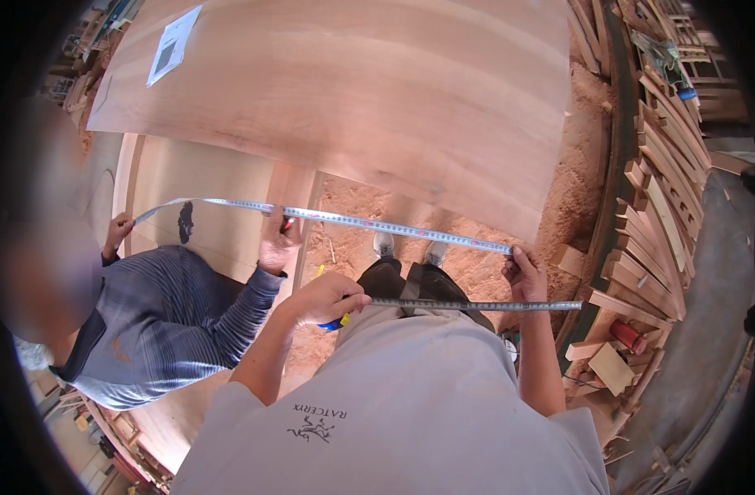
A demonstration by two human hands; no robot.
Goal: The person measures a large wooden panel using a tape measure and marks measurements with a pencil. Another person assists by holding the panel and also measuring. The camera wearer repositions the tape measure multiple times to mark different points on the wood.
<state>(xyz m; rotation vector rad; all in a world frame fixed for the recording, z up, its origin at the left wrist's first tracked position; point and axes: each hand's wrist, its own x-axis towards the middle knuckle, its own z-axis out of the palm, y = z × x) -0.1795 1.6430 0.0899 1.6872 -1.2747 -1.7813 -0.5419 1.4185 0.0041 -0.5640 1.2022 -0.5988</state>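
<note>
My left hand (332,299) is closed around a blue and yellow tape measure (333,323), its case mostly hidden below the palm. From that hand a blade (468,306) extends rightward, level with my waist, past my right forearm. Farther away, a second length of measuring tape (385,228) stretches from a co-worker's far left hand (118,233) to my right hand (524,274), whose fingers pinch its end. The co-worker's other hand (278,243) touches this tape midway and has a small red object in it. Whether both lengths belong to one tape cannot be made out.
A large plywood sheet (336,82) with a white paper label (174,45) lies ahead. Below it at left is a paler panel (204,165). Sawdust (348,198) covers the floor around my feet. Wood offcuts (649,247) are piled on the right, near a red cylinder (627,336).
</note>
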